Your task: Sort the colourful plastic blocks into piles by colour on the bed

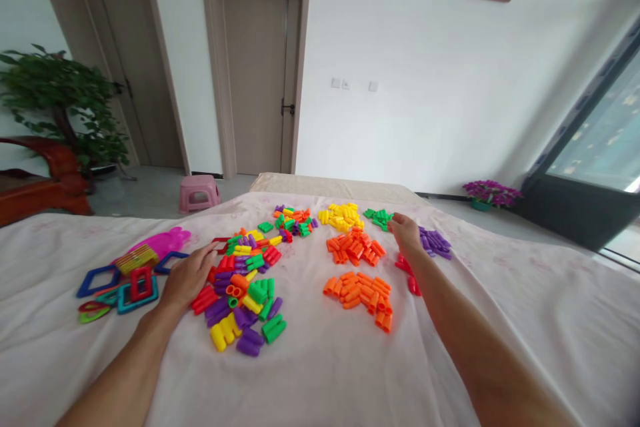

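Note:
My left hand [189, 275] lies at the left edge of a mixed heap of plastic tube-shaped building blocks [243, 260], its fingers stretched forward. A red frame-shaped piece [220, 245] is at its fingertips; I see no clear grip on it. My right hand [405, 232] reaches out to a small pile of green blocks [379, 217], fingers pinched at its right side around what looks like a green block, mostly hidden. Purple blocks [434, 242] lie just right of that hand. Red blocks [413, 283] show partly behind the right forearm.
Yellow blocks [343, 216] and two orange groups, one farther [355, 247] and one nearer [363, 293], lie mid-table. Blue and teal frame pieces [137, 293] and a pink item [165, 240] sit at left. A light cloth [320, 373] covers the table. A pink stool [199, 193] stands beyond.

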`<state>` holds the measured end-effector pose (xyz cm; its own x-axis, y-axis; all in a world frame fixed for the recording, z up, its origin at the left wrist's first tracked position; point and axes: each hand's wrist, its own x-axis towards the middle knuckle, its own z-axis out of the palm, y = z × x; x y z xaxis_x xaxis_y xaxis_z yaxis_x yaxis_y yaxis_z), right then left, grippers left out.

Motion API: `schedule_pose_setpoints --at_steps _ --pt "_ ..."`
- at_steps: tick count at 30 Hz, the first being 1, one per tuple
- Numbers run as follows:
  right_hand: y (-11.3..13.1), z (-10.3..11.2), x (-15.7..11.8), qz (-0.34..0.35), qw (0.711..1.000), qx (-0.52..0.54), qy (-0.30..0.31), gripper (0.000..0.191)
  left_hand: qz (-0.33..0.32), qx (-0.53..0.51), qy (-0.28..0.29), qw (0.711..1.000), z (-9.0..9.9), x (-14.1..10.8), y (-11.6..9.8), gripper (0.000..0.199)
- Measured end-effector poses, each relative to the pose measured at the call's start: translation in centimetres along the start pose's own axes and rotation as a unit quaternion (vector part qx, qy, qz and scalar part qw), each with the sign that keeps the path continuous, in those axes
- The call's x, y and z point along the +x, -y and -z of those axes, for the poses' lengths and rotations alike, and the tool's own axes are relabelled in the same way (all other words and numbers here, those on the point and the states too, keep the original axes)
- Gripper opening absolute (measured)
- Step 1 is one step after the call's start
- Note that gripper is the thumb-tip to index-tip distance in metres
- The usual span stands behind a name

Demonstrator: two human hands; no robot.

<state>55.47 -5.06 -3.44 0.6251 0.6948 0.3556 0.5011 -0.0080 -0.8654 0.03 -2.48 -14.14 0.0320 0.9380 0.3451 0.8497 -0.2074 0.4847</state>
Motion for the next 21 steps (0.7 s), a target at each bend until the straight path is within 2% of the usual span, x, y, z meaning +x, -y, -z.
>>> schedule_pose_setpoints --at_steps 1,3,5,7,9,11,13,15,18,21 --pt "0.3 -0.6 -0.9 -0.01 1.0 0.021 0.016 0.032 -0.005 -0.01 0.006 1.0 -0.1 0.0 -0.2 0.064" --pt "1.1 -2.2 -4.2 -0.003 0.994 0.065 0.089 0.037 -0.015 -0.043 0.023 0.999 -0.2 0.0 -0.7 0.068" --pt "2.0 -4.0 -8.9 0.045 0.973 0.095 0.206 0.038 -0.015 -0.093 0.034 0.995 -0.3 -0.1 -1.4 0.073" --pt "3.0 -5.5 -14.2 0.097 0.933 0.093 0.333 0.05 -0.012 -0.145 0.038 0.989 -0.4 -0.3 -2.2 0.076" --pt "4.1 -6.7 -19.2 0.157 0.884 0.053 0.437 0.083 -0.013 -0.181 0.032 0.983 -0.4 -0.7 -3.0 0.076" --pt "5.0 -7.6 -23.2 0.208 0.843 -0.012 0.495 0.115 -0.019 -0.206 0.026 0.978 -0.3 -1.4 -3.8 0.074" --pt "5.6 -8.5 -26.2 0.242 0.824 -0.071 0.507 0.133 -0.018 -0.218 0.024 0.976 -0.1 -2.5 -4.4 0.072" --pt "6.0 -9.3 -28.0 0.26 0.824 -0.111 0.491 0.14 -0.018 -0.206 0.025 0.978 -0.2 -3.9 -4.8 0.068" --pt "6.4 -10.3 -29.0 0.255 0.838 -0.145 0.46 0.136 -0.019 -0.147 0.007 0.989 -0.7 -5.8 -5.7 0.063" --pt "6.3 -10.7 -28.3 0.244 0.849 -0.163 0.439 0.125 -0.021 -0.095 -0.018 0.995 -1.8 -6.8 -7.7 0.057"
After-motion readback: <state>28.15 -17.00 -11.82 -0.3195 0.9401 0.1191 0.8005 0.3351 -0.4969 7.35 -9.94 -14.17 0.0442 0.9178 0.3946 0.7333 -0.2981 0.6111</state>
